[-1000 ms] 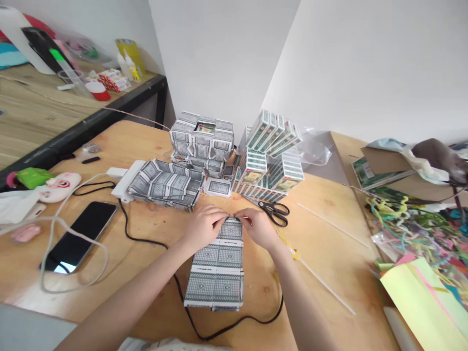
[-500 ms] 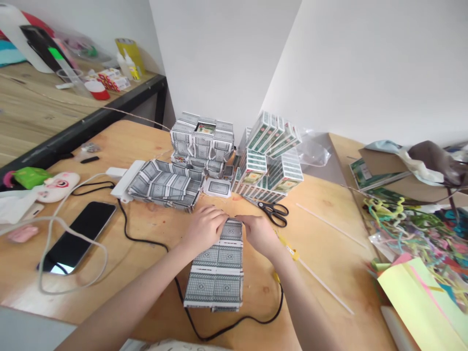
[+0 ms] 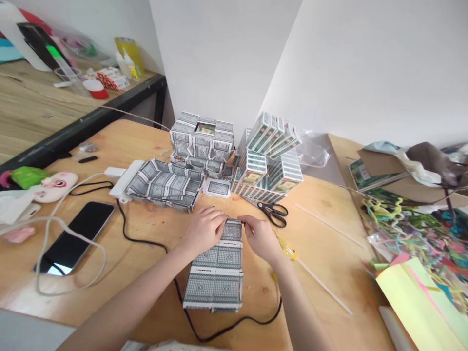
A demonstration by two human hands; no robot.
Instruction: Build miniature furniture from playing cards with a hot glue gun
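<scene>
A long strip of joined green-patterned playing cards [image 3: 215, 273] lies flat on the wooden table [image 3: 321, 253] in front of me. My left hand [image 3: 204, 229] grips the strip's far left corner with curled fingers. My right hand [image 3: 260, 236] pinches the far right corner of the same strip. Both hands sit at the strip's far end, a few centimetres apart.
A folded card tray [image 3: 164, 185] and a stacked card structure [image 3: 201, 139] stand behind the hands, with card boxes [image 3: 270, 156] to the right. Scissors [image 3: 274, 212] lie near my right hand. A phone [image 3: 76, 236], cables, thin sticks [image 3: 323, 287] and coloured paper [image 3: 420, 302] surround the area.
Both hands have shifted slightly toward me along the strip's far end, the right hand moving a little lower. The strip itself stays put.
</scene>
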